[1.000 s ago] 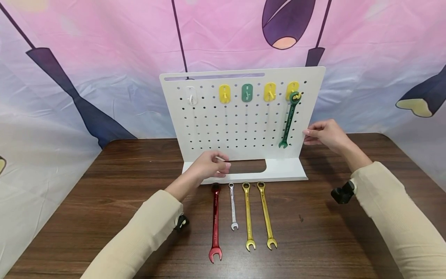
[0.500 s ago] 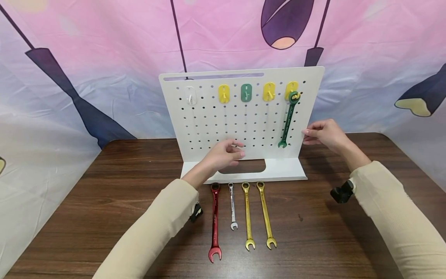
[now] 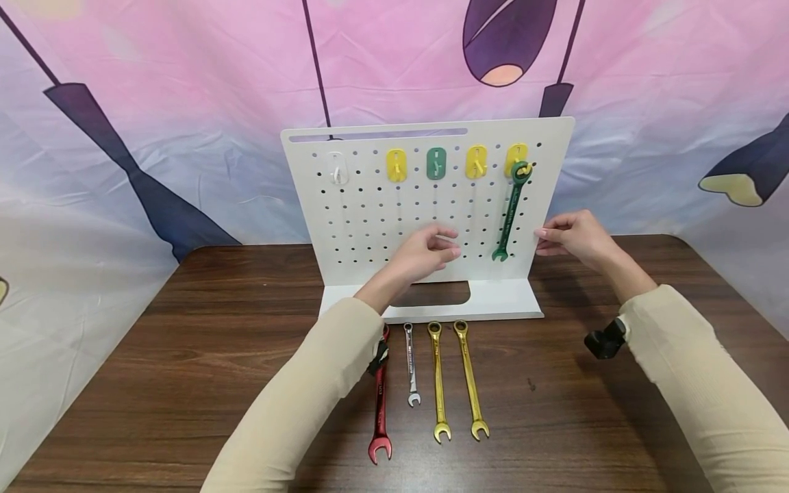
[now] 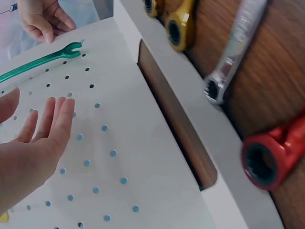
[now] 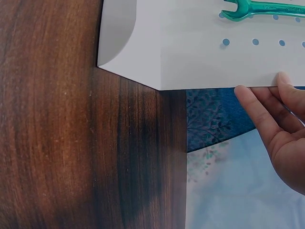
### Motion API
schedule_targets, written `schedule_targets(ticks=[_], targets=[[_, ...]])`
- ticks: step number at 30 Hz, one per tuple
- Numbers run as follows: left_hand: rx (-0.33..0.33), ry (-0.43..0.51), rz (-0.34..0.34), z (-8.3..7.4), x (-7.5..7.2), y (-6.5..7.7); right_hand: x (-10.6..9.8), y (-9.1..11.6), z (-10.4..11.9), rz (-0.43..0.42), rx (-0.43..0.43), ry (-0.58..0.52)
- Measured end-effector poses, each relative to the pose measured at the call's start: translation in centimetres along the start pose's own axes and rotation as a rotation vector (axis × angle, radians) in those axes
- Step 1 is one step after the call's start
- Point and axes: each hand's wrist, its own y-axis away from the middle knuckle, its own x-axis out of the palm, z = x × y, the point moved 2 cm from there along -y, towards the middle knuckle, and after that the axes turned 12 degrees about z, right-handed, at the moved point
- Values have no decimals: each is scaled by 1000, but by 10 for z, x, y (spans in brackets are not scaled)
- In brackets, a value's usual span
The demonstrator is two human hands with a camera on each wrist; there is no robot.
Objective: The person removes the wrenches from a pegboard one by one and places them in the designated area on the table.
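A white pegboard (image 3: 364, 236) stands upright on its flat base. From its rightmost yellow hook (image 3: 515, 155) hangs a green combination wrench (image 3: 510, 213). My left hand (image 3: 424, 253) hovers before the board's lower middle, fingers relaxed and holding nothing; the left wrist view shows the palm side of this hand (image 4: 35, 150) left of the green wrench (image 4: 40, 61). At the right side edge my right hand (image 3: 579, 238) pinches the board, its thumb (image 5: 284, 78) at the front in the right wrist view.
On the brown table (image 3: 216, 356), before the base, lie a red wrench (image 3: 380, 411), a small silver wrench (image 3: 411, 366) and two gold wrenches (image 3: 438, 383). A clear hook (image 3: 337, 168), more yellow hooks (image 3: 397, 166) and a green hook (image 3: 436, 164) line the board's upper part.
My left hand has moved right and upward, from near the base's left part to before the board's lower middle. Its sleeve now covers part of the red wrench. The right hand stays put.
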Motion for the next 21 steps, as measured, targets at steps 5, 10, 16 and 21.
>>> schedule_targets(ticks=[5,10,16,21], targets=[[25,-48,7,-10,8,-8,0,0,0,1,3,-8],[52,-56,-7,-18,16,-16,0,-1,-1,4,4,-5],[57,-76,-31,-26,21,-24,0,-1,-1,3,-2,-9],[63,-91,-31,-33,27,-30,-1,-2,-2,1,-3,-5]])
